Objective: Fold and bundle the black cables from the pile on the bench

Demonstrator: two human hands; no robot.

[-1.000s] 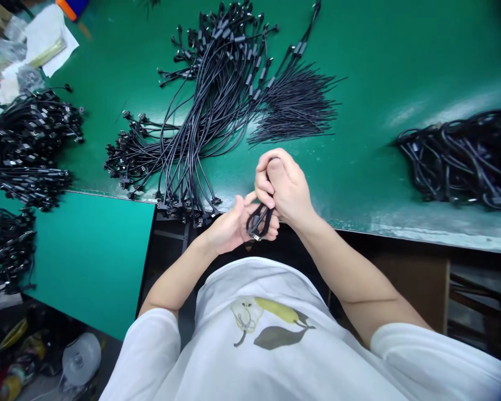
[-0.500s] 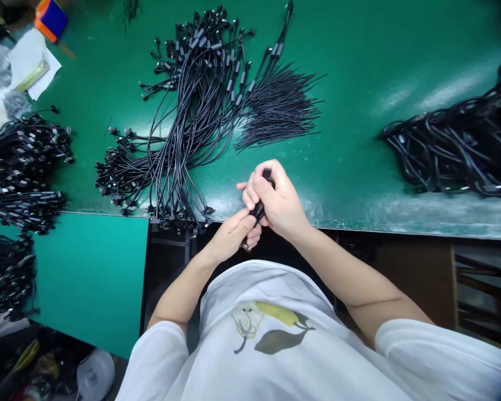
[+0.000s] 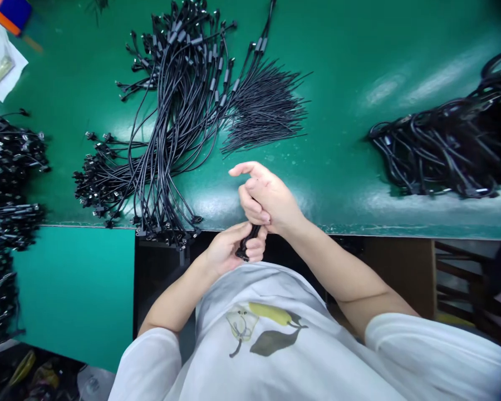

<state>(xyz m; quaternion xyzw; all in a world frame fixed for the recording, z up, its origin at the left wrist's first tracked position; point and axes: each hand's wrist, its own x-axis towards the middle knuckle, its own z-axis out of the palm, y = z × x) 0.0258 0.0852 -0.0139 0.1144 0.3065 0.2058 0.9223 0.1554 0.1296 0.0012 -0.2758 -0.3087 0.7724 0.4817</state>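
Observation:
Just off the table's near edge, a short black folded cable [image 3: 247, 240] is gripped between the thumb and fingers of my left hand [image 3: 229, 248]. My right hand [image 3: 271, 203] sits directly above, its lower fingers curled round the cable's upper part, which they hide; its index finger points out to the left. Beyond my hands lies a fan of thin black ties [image 3: 265, 106]. To its left spreads a large heap of loose black cables [image 3: 171, 106] with plugs at their ends and grey sleeves on some.
Coiled black cables [image 3: 446, 139] are piled on the green table [image 3: 342, 50] at the right. More cable bundles [image 3: 10, 153] lie at the far left, near white paper [image 3: 10, 67] and an orange and blue object [image 3: 12, 14]. A lower green board [image 3: 75, 289] adjoins the table.
My right hand's index finger has stretched out, and its other fingers have closed lower on the cable. Both hands have come slightly down. The whole view has shifted a little to the right.

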